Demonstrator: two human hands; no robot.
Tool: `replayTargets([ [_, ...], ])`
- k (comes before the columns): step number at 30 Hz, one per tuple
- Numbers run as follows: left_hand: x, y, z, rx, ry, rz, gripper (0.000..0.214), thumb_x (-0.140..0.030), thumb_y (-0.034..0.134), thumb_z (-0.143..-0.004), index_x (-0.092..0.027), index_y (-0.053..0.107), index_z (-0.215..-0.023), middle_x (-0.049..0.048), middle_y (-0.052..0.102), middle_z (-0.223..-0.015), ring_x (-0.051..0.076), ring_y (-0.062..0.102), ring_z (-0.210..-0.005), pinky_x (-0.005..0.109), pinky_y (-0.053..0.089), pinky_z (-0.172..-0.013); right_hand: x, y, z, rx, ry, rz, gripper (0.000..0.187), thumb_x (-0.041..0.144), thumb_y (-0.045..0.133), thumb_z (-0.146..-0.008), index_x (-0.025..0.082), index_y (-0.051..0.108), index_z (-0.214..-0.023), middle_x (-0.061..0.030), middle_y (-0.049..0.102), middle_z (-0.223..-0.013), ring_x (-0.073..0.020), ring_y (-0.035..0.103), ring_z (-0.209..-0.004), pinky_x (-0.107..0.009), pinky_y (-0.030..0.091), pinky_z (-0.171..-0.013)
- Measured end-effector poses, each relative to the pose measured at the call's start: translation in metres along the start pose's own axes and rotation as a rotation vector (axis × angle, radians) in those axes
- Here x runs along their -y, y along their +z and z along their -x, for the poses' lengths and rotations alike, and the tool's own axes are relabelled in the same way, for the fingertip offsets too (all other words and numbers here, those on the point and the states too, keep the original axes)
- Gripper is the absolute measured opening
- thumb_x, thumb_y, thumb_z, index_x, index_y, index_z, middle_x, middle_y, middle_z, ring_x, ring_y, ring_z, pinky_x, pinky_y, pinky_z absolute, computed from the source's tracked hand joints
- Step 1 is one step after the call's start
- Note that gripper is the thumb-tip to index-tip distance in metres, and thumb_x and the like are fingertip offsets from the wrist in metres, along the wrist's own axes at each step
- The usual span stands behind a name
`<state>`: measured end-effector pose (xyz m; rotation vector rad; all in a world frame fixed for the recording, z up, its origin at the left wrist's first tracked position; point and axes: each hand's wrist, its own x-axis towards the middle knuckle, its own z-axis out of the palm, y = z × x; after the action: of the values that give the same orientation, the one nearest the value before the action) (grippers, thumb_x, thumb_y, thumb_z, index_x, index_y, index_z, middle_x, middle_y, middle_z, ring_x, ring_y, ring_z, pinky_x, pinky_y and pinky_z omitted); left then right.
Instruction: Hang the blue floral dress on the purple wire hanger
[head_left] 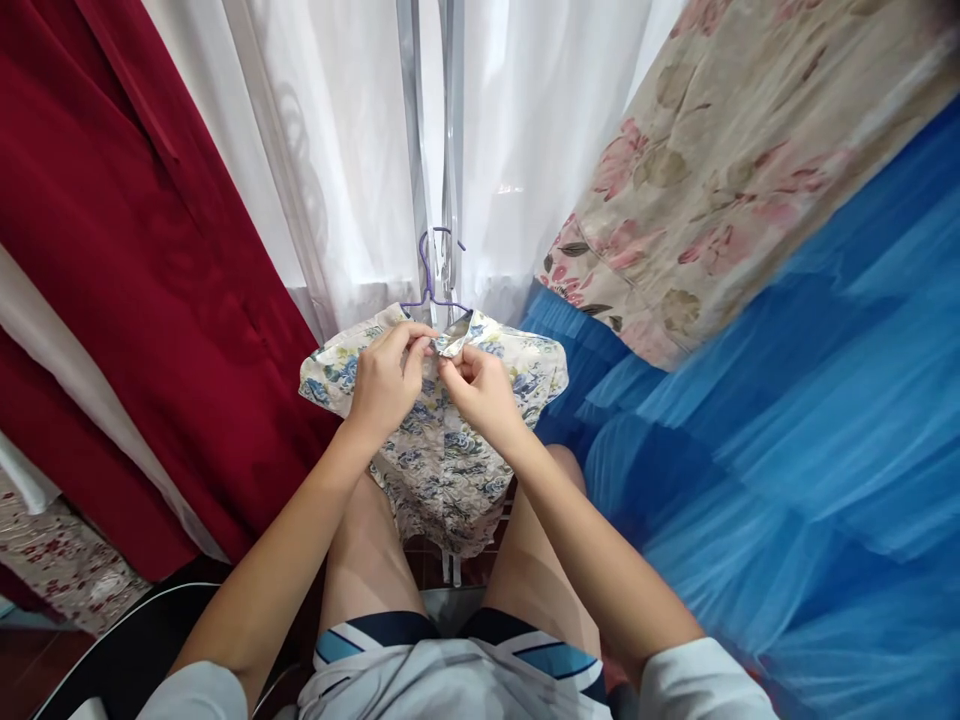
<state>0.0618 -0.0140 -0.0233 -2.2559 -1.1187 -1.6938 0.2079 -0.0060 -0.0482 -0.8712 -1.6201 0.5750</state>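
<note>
Both our hands meet at the neck of a floral shirt [420, 450], pale with blue blooms, hung on a purple hanger [429, 290] before us. Our left hand [386, 375] pinches the collar [454, 342] between thumb and fingers on its left side; our right hand [480, 388], fingers curled, grips the collar's near edge just beside it. The fingertips hide exactly how much cloth each holds. The lower part of the shirt falls between our bare thighs [371, 560].

Directly above the shirt, grey metal uprights [415, 100] stand against white curtains [345, 130]. Deep red cloth [195, 300] hangs to the shirt's left; layered blue fabric [735, 500] spreads to its right, with a beige flowered cloth [675, 200] above and to the right. Below the shirt are our patterned shorts [559, 658].
</note>
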Motion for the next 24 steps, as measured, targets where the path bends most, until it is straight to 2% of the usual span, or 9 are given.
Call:
replayTargets([
  [5,0.004,0.006,0.005,-0.128,-0.083,0.107,0.017,-0.028,0.052,-0.096,-0.017,0.065,-0.099,0.0026,0.07,-0.085,0.015,0.068,-0.082,0.027,0.051,-0.078,-0.016,-0.01,0.003,0.074,0.011,0.149,0.021,0.026,0.055,-0.081,0.02,0.048,-0.062,0.0025,0.052,-0.053,-0.011,0.044,-0.05,-0.023,0.028,-0.05],
  [9,0.02,-0.009,-0.003,-0.376,-0.158,0.196,0.021,-0.032,0.053,-0.096,-0.016,0.064,-0.101,0.0039,0.067,-0.089,0.013,0.066,-0.081,0.025,0.051,-0.077,-0.043,-0.018,0.02,0.216,0.147,0.218,0.023,0.025,0.055,-0.078,0.02,0.047,-0.057,0.0036,0.048,-0.049,-0.0108,0.043,-0.048,-0.023,0.028,-0.049],
  [13,0.071,-0.034,-0.004,-0.574,-0.302,0.372,0.017,-0.028,0.06,-0.091,-0.014,0.066,-0.099,0.0029,0.065,-0.086,0.011,0.064,-0.079,0.022,0.051,-0.075,-0.052,-0.029,0.045,0.258,0.221,0.084,0.024,0.03,0.054,-0.082,0.019,0.048,-0.061,0.0044,0.048,-0.052,-0.0101,0.041,-0.049,-0.023,0.03,-0.05],
  [15,0.103,-0.04,0.006,-0.719,-0.496,0.515,0.013,-0.023,0.06,-0.09,-0.014,0.065,-0.098,0.0006,0.062,-0.081,0.008,0.061,-0.073,0.02,0.049,-0.071,-0.049,-0.031,0.055,0.254,0.207,0.064,0.024,0.031,0.054,-0.084,0.019,0.049,-0.063,0.0041,0.049,-0.054,-0.0103,0.042,-0.05,-0.023,0.031,-0.051],
  [17,0.13,-0.036,0.024,-0.834,-0.763,0.668,0.008,-0.018,0.06,-0.089,-0.015,0.062,-0.095,-0.0021,0.06,-0.076,0.006,0.059,-0.067,0.018,0.048,-0.067,-0.044,-0.029,0.064,0.265,0.183,0.093,0.023,0.03,0.055,-0.084,0.019,0.05,-0.064,0.0037,0.05,-0.055,-0.0107,0.043,-0.051,-0.023,0.031,-0.051],
  [18,0.14,-0.032,0.035,-0.854,-0.887,0.729,0.005,-0.016,0.06,-0.088,-0.015,0.061,-0.092,-0.003,0.059,-0.073,0.006,0.058,-0.064,0.018,0.047,-0.067,-0.042,-0.028,0.068,0.27,0.175,0.11,0.023,0.03,0.055,-0.084,0.019,0.05,-0.065,0.0036,0.051,-0.055,-0.0109,0.044,-0.052,-0.023,0.031,-0.052],
  [20,0.15,-0.016,0.06,-0.811,-1.064,0.808,0.002,-0.013,0.06,-0.086,-0.015,0.058,-0.086,-0.0032,0.059,-0.069,0.006,0.057,-0.06,0.02,0.048,-0.065,-0.043,-0.024,0.075,0.282,0.177,0.116,0.022,0.029,0.055,-0.085,0.019,0.051,-0.065,0.0033,0.052,-0.056,-0.0111,0.045,-0.052,-0.023,0.032,-0.052],
  [22,0.147,0.005,0.087,-0.716,-1.16,0.861,0.003,-0.012,0.059,-0.083,-0.014,0.058,-0.082,-0.0017,0.06,-0.065,0.009,0.057,-0.056,0.023,0.048,-0.061,-0.05,-0.025,0.08,0.272,0.211,0.086,0.022,0.03,0.054,-0.086,0.019,0.051,-0.067,0.0032,0.051,-0.055,-0.0115,0.045,-0.051,-0.023,0.032,-0.051],
  [24,0.135,0.028,0.115,-0.606,-1.228,0.917,0.002,-0.013,0.061,-0.079,-0.013,0.061,-0.081,0.0006,0.062,-0.065,0.012,0.059,-0.053,0.025,0.047,-0.057,-0.062,-0.032,0.084,0.231,0.256,0.047,0.023,0.033,0.052,-0.087,0.019,0.053,-0.068,0.0032,0.05,-0.053,-0.0122,0.045,-0.05,-0.023,0.032,-0.049],
])
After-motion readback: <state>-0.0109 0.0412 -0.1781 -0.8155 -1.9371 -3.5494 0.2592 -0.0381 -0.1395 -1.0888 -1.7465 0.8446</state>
